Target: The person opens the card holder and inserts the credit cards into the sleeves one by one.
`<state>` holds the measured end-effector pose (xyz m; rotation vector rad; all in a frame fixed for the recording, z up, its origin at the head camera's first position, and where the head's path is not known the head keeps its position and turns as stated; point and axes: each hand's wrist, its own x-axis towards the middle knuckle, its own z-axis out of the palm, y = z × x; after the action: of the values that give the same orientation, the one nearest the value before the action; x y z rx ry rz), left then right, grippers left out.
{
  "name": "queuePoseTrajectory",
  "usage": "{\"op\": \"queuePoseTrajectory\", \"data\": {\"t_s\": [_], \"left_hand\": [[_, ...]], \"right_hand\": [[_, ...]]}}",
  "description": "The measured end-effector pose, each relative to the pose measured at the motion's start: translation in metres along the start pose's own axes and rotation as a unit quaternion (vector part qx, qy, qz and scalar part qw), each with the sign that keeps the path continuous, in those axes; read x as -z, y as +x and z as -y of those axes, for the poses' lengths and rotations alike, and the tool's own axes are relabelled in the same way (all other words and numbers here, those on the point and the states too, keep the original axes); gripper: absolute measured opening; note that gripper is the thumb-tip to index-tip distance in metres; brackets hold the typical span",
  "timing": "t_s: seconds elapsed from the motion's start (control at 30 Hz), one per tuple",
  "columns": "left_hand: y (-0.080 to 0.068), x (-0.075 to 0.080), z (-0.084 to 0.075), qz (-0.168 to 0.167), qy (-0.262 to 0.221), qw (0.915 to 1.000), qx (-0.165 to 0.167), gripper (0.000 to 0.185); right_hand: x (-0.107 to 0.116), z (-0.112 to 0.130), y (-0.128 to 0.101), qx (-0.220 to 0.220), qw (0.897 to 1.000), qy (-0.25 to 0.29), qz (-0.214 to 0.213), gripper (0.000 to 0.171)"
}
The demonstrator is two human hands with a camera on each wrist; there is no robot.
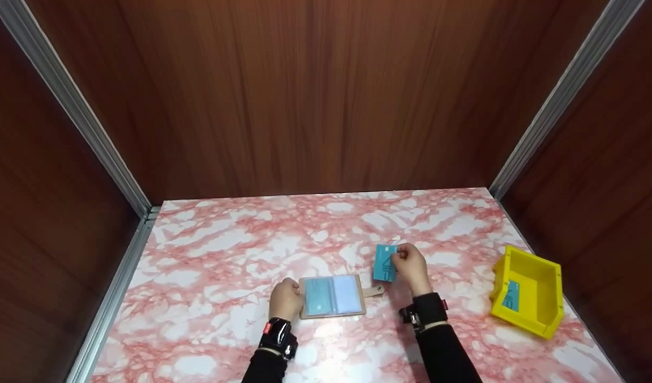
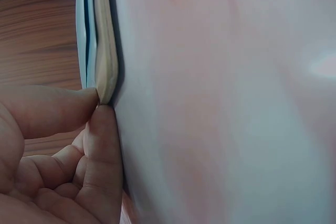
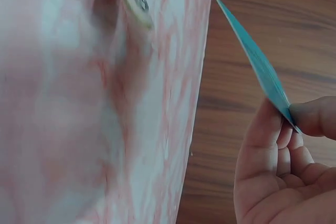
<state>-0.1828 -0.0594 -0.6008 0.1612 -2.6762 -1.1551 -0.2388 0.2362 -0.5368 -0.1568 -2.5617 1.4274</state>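
An opened card holder [image 1: 348,294] with a tan cover and clear plastic sleeves lies on the table. A teal tint shows in its left sleeve, while the right one looks pale. My left hand [image 1: 286,299] pinches the cover's left edge between thumb and forefinger; the left wrist view shows this grip on the cover [image 2: 106,51] closely. Above and right of the holder, my right hand [image 1: 412,267] holds a teal card [image 1: 384,263] by its right edge, clear of the table. In the right wrist view the card [image 3: 257,61] appears nearly edge-on, between thumb and fingers.
On the right stands a yellow bin [image 1: 533,276] with another teal card [image 1: 511,296] inside it. A strap with a snap [image 1: 375,291] sticks out from the holder's right side. Wood-grain panels [image 1: 304,96] enclose the pink marbled table [image 1: 208,276] at the back and sides.
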Motion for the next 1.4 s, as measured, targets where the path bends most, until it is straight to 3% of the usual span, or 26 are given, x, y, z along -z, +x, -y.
{"op": "queuePoseTrajectory", "data": {"t_s": [0.7,0.97,1.1,1.2,1.4], "left_hand": [[0.0,0.002,-0.002,0.005,-0.004,1.0,0.006,0.017],[-0.002,0.0,0.002,-0.019,-0.014,0.9994,-0.024,0.017],[-0.002,0.001,-0.001,-0.013,-0.018,0.9997,-0.01,0.016],[-0.001,-0.002,0.003,-0.021,-0.015,0.9995,-0.02,0.016],[-0.001,0.0,0.0,-0.013,-0.017,0.9997,-0.01,0.016]], "right_hand": [[-0.042,0.006,-0.019,0.027,0.996,0.009,0.087,0.011],[-0.056,0.007,-0.026,0.037,0.994,-0.001,0.106,0.012],[-0.061,0.007,-0.03,0.043,0.991,-0.007,0.125,0.013],[-0.064,0.008,-0.033,0.049,0.99,-0.015,0.135,0.015],[-0.07,0.009,-0.037,0.027,0.984,0.012,0.176,0.015]]}}
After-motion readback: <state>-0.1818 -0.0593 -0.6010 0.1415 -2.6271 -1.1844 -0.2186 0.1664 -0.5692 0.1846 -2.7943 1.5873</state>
